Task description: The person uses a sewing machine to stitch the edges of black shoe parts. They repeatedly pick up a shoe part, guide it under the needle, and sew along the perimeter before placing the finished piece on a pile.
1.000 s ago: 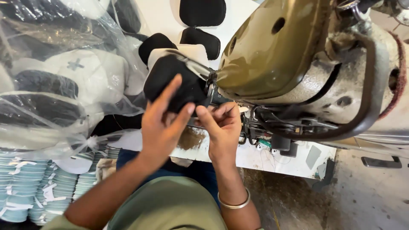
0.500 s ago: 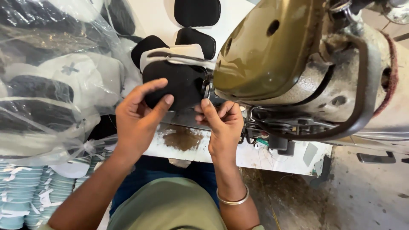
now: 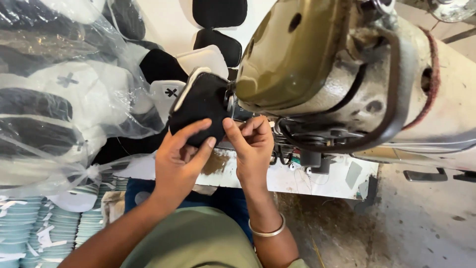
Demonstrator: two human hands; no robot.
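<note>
- A black fabric piece (image 3: 201,106) with a white edge along its upper left is held up at the head of an olive-green sewing machine (image 3: 297,54), its right edge touching the machine's needle area.
- The piece is gripped from below by the left hand (image 3: 181,159): the thumb lies across its lower face, and the fingers are closed around its bottom edge.
- The piece's lower right corner is pinched by the right hand (image 3: 253,144), thumb against curled fingers; a metal bangle (image 3: 267,231) is worn on that wrist.
- A white machine table (image 3: 322,178) is seen just beneath the hands.
- More black and white cut pieces (image 3: 198,59) are laid behind the held piece.
- Clear plastic bags (image 3: 59,99) of similar pieces are stacked to the left, above bundles of pale teal pieces (image 3: 29,228).
</note>
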